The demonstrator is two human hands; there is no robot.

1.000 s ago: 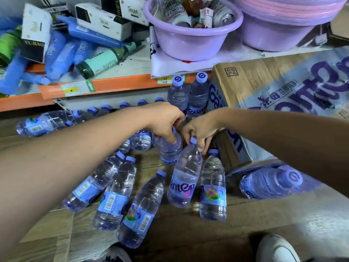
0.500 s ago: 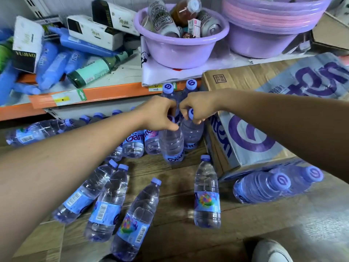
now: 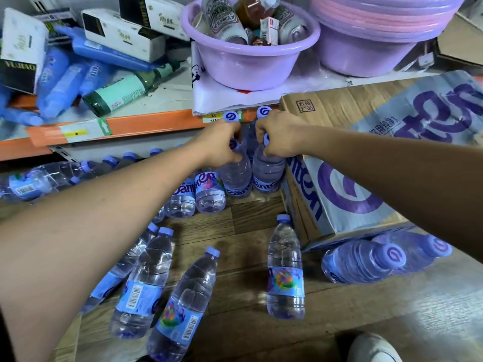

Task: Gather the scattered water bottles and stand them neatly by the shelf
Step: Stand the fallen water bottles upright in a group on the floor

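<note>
While both arms reach toward twelve o'clock, the left hand (image 3: 219, 145) curls its fingers (image 3: 231, 158) round the neck of one upright water bottle (image 3: 236, 178), and the right hand (image 3: 277, 137) pinches the neck of a second upright bottle (image 3: 268, 176) just beside it. Both stand below the orange shelf (image 3: 146, 124), against the cardboard box (image 3: 339, 194) at two o'clock. Loose bottles (image 3: 285, 273) lie flat on the floor (image 3: 248, 231) from six to seven o'clock.

Bright, even light comes from overhead with a cool violet cast. Soft shadows pool on the floor (image 3: 248, 231) at centre. Pale glare washes the lower right, where detail smears. Small glints sit on the water bottles (image 3: 285, 270). The wide lens bows the shelf (image 3: 146, 124) and stretches the corners, swelling my left forearm (image 3: 78, 231).
</note>
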